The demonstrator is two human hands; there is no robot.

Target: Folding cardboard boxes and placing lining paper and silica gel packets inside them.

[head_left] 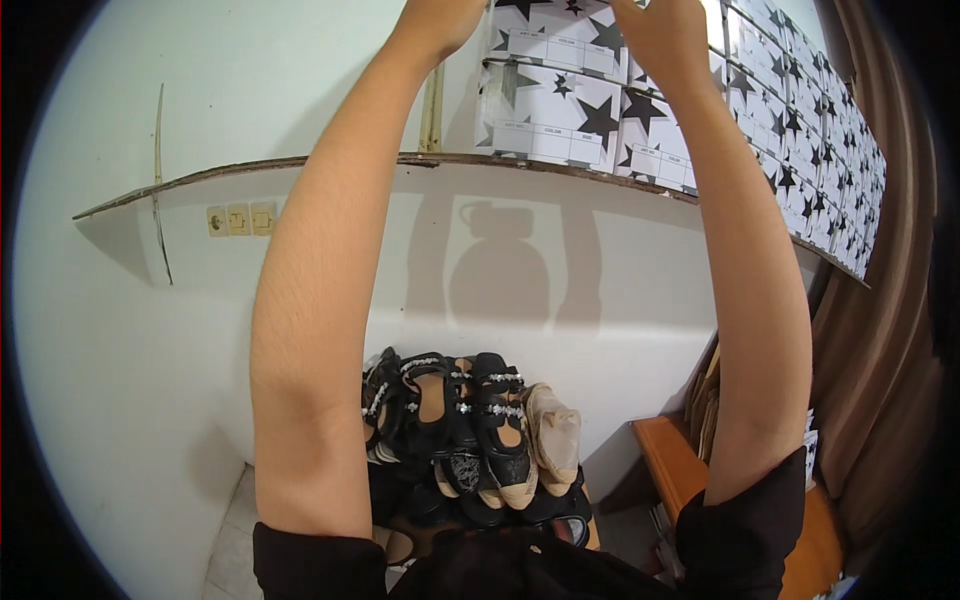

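Note:
Both my arms stretch up in front of me to the top edge of the picture. My left hand is at the left end of a stack of white shoe boxes printed with black stars. My right hand is raised in front of the same stack, over the box fronts. An upper box lies between the two hands. The picture's edge cuts off the fingers of both hands, so I cannot see whether they grip a box.
The boxes stand on a thin wall shelf, continuing right toward a brown curtain. Sockets and switches are under the shelf. Below me are black strappy shoes, a beige pair and a wooden bench.

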